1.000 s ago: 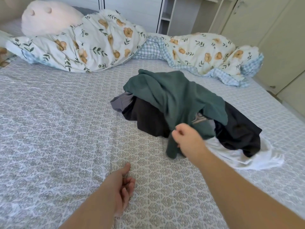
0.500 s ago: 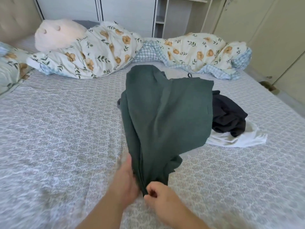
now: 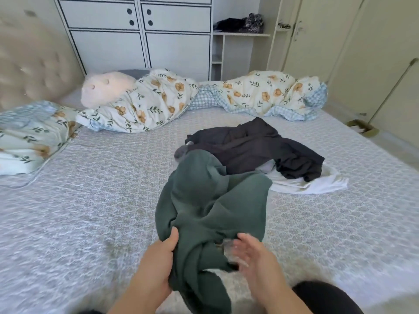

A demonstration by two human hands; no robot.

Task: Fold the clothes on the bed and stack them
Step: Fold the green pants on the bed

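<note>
Bed (image 3: 90,200), right hand (image 3: 251,257) motion-blurred.

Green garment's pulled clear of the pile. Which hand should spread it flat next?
Right, probably. The left hand grips the green garment, anchoring it; the right hand is blurred but looks open beside the cloth, free to take an edge.

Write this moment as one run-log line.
left hand: grips green garment | right hand: open, blurred | dark clothes: unfolded
</note>
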